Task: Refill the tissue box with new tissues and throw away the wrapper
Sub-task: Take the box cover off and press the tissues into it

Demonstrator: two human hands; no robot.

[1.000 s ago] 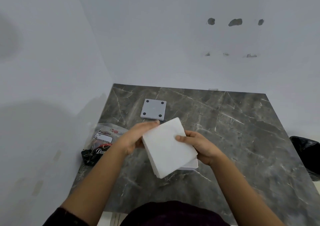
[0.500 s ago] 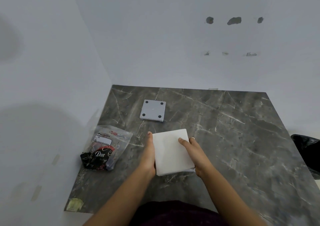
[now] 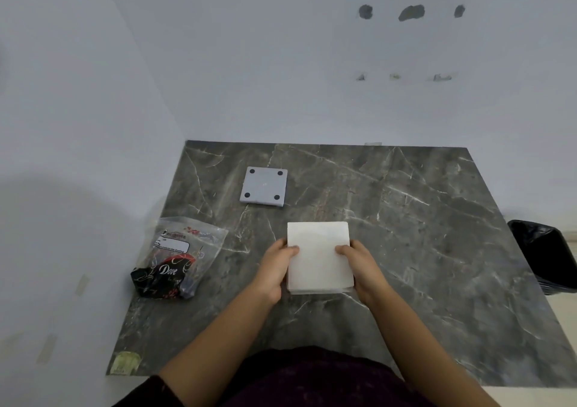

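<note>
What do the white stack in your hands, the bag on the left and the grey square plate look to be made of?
White stack: soft matte paper tissue, layered edges visible at its near side. Bag: thin glossy plastic film, partly clear, crinkled, printed. Grey square plate: probably rigid matte plastic, with four dark round pads, perhaps rubber.

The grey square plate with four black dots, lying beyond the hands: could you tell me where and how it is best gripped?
Probably by two opposite edges, from above: the grey square plate lies flat on the marble table, thin, with clear space all around.

Tissue stack (image 3: 318, 255) hides the box beneath it.
</note>
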